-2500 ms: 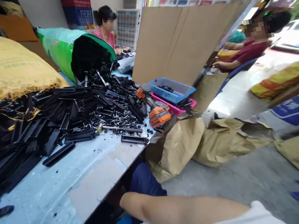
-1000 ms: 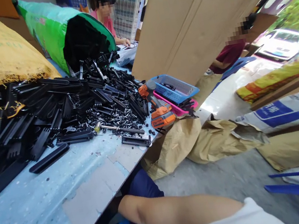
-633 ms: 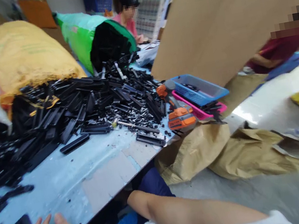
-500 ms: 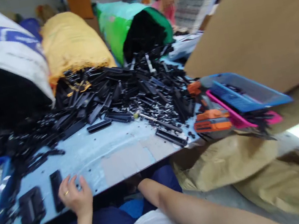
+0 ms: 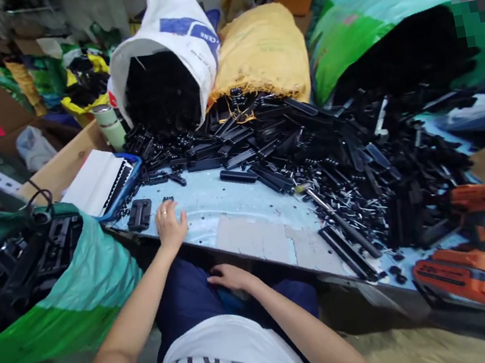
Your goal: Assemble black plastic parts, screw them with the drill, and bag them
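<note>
My left hand [image 5: 171,224] lies palm down at the front left edge of the blue tabletop, thumb apart from the fingers, with a ring on one finger. The end of a black plastic part [image 5: 168,199] peeks out past its fingertips; the rest is hidden under the hand. Just left of it sits a black plastic part with a raised frame [image 5: 139,214]. Below the table edge, my right hand [image 5: 230,276] rests over my lap with loosely extended fingers and nothing visible in it.
A heap of black plastic parts [image 5: 263,140] spreads from a white sack [image 5: 197,33], a yellow sack [image 5: 265,46] and a green sack [image 5: 338,33]. A blue tray [image 5: 138,162] stands left. Orange power tools [image 5: 481,283] lie right. An open green bag [image 5: 104,275] holds more parts.
The view has swung left, bringing the green bag and full tray into sight. My left hand now covers most of the black part it was beside. My right hand has come into view.
</note>
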Motion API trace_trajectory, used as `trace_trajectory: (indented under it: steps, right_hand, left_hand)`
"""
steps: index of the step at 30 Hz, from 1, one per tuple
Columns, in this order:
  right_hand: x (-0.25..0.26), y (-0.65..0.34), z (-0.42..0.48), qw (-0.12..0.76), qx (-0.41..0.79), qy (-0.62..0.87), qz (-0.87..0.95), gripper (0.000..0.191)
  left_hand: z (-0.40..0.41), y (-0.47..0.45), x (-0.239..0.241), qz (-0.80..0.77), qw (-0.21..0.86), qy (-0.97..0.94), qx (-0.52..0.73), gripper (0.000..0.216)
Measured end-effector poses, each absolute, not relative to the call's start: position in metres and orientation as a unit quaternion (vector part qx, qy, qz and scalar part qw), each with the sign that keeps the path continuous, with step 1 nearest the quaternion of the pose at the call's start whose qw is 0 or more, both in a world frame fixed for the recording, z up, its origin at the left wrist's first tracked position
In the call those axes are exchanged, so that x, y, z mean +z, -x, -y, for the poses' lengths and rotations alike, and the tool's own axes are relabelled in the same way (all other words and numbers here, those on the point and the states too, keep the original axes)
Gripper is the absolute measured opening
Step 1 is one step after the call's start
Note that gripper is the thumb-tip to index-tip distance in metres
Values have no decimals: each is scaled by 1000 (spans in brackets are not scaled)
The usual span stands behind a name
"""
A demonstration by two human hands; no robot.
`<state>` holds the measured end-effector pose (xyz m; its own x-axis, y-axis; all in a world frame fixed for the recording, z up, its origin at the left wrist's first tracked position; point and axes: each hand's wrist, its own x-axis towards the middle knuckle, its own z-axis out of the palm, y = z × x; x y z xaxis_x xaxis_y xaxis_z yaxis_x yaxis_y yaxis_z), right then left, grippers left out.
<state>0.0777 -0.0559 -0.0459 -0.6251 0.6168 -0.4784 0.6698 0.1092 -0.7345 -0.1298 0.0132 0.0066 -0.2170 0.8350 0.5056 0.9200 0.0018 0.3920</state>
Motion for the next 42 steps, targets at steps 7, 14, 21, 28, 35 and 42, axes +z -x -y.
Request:
trace_trajectory:
  steps: [7, 14, 21, 28, 35, 42]
  right_hand:
    - [-19, -122, 100, -101, -564, -433, -696, 39]
    - [23, -112, 58, -443, -588, -456, -500, 50]
    - [41, -111, -2, -422, -667, -484, -377, 59]
    - [36, -144, -5, -390, -680, -504, -363, 44]
    - [33, -165, -4, -310, -412, -548, -658, 48]
    - [21, -173, 4, -219, -236, -549, -772, 46]
  left_hand:
    - [-54, 171, 55, 819, -103, 563, -43, 42]
    - [-10, 79, 53, 667, -249, 640, -290, 43]
    - [-59, 86, 64, 671, -92, 695, -241, 30]
    - [-137, 170, 29, 650, 7, 757, -66, 30]
    - [-131, 152, 23, 664, -11, 745, -58, 24]
    - [-52, 63, 41, 586, -253, 720, -271, 17]
